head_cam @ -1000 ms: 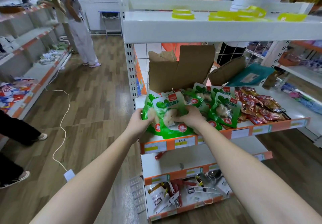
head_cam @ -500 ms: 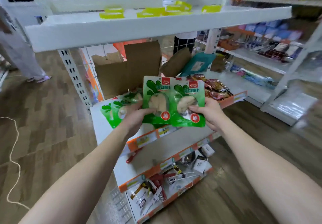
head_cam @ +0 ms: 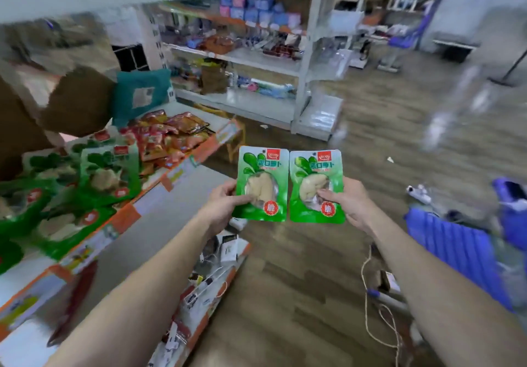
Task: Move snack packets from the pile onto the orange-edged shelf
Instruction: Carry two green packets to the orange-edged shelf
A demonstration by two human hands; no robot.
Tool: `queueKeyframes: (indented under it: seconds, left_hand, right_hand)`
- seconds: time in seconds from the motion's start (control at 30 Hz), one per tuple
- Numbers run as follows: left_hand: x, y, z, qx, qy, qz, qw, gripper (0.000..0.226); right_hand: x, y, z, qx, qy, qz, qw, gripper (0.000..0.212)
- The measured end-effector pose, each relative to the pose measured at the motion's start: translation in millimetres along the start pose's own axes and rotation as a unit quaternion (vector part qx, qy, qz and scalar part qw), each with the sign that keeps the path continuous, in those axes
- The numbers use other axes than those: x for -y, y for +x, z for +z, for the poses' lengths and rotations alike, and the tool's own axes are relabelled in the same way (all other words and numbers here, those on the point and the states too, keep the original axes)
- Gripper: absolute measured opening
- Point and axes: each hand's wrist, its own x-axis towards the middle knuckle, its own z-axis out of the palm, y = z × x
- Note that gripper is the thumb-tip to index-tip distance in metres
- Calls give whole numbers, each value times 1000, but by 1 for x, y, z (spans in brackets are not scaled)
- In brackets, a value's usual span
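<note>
Both packets have swung away from the shelf and now hang over the wooden floor point(head_cam: 285, 281). The left hand point(head_cam: 221, 206) pinches the left packet point(head_cam: 262, 172), thumb on its front. The right hand point(head_cam: 350, 205) pinches the right packet point(head_cam: 315, 172) the same way. Left of the left fingers runs the orange-edged shelf point(head_cam: 129, 216) with the green pile point(head_cam: 108, 172), red packets point(head_cam: 168, 135), a teal parcel point(head_cam: 139, 92) and a cardboard box point(head_cam: 77, 101). Right of the right fingers lies a blue padded thing point(head_cam: 450, 249), and a cord point(head_cam: 370, 295) is under that wrist. Nothing stands between the packets and the camera. They stand upright side by side, long axis vertical, fronts facing the camera. Each bears a red badge, blurred white characters and a red seal reading 脆.
</note>
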Motion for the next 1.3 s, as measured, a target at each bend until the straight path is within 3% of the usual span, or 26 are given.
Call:
queueKeyframes:
  seconds: [0.3, 0.57, 0.7, 1.0, 1.3]
  left_hand:
    - [74, 72, 131, 84, 44, -81, 992, 27]
    - [86, 133, 199, 121, 66, -117, 984, 23]
    - [81, 187, 227, 125, 64, -119, 983, 29]
    - [50, 346, 278, 125, 39, -156, 979, 21]
    - [12, 490, 344, 149, 58, -157, 975, 29]
  right_hand:
    - [-67, -15, -157, -108, -20, 50, 993, 35]
    - [-86, 19, -222, -151, -27, 69, 986, 30]
    - [-82, 73, -244, -156, -32, 70, 985, 29]
    - [-57, 229, -294, -168, -40, 80, 982, 30]
    - [-25, 371, -359, -177, 10, 104, 979, 32]
